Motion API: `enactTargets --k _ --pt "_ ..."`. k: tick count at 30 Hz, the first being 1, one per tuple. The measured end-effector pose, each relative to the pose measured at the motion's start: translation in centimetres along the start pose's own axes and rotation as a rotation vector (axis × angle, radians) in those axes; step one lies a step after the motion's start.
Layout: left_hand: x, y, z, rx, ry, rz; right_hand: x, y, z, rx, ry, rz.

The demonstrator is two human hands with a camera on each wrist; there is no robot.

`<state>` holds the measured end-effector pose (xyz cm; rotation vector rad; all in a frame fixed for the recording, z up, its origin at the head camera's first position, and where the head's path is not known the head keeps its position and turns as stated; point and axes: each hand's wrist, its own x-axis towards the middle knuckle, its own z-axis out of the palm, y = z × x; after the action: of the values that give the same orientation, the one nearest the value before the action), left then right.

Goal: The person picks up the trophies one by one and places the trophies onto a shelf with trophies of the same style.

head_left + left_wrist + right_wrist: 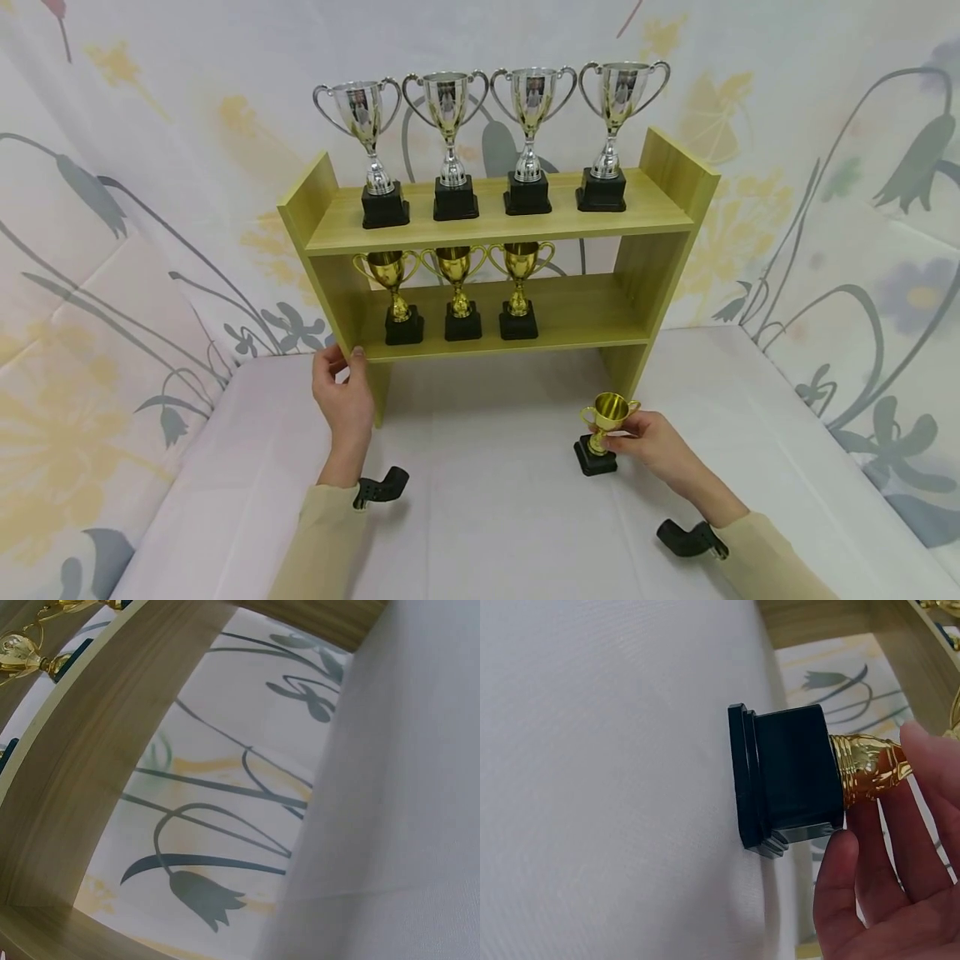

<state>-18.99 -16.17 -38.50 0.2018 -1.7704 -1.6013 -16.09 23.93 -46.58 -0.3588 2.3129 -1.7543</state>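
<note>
A small gold trophy cup (597,442) on a black square base is in my right hand (663,450), in front of the shelf's right leg. Thumb and fingers pinch its stem. In the right wrist view the black base (795,769) shows close over the white cloth, with the fingers around the gold stem (866,769). My left hand (347,400) grips the left side panel of the two-tier wooden shelf (480,348), its thumb by the lower board's front corner. Three gold trophies (461,321) stand in a row on the lower board, toward its left and middle.
Several taller silver trophies (528,192) line the upper board. The shelf stands at the back of a table with a white cloth (480,517), before a flower-printed curtain (150,167). Bare board (585,312) shows right of the gold trophies.
</note>
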Motion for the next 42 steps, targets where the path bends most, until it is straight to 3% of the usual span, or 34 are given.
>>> enactTargets --k 2,10,23,35,42 --pt "0.0 -0.1 0.0 0.005 0.000 -0.001 0.0 0.0 0.1 0.009 0.009 0.006" --pt "1.4 -3.6 0.2 -0.002 0.033 -0.015 0.2 0.1 0.6 -0.009 0.050 0.027" --pt "1.4 -3.1 0.0 -0.005 0.013 -0.124 0.4 0.2 0.5 -0.094 0.027 0.056" --pt "1.8 -2.9 0.1 -0.009 0.010 -0.137 0.2 0.3 0.8 -0.082 0.056 0.094" --pt "1.7 -3.1 0.3 -0.012 0.024 -0.125 -0.1 0.5 0.9 -0.084 0.089 0.073"
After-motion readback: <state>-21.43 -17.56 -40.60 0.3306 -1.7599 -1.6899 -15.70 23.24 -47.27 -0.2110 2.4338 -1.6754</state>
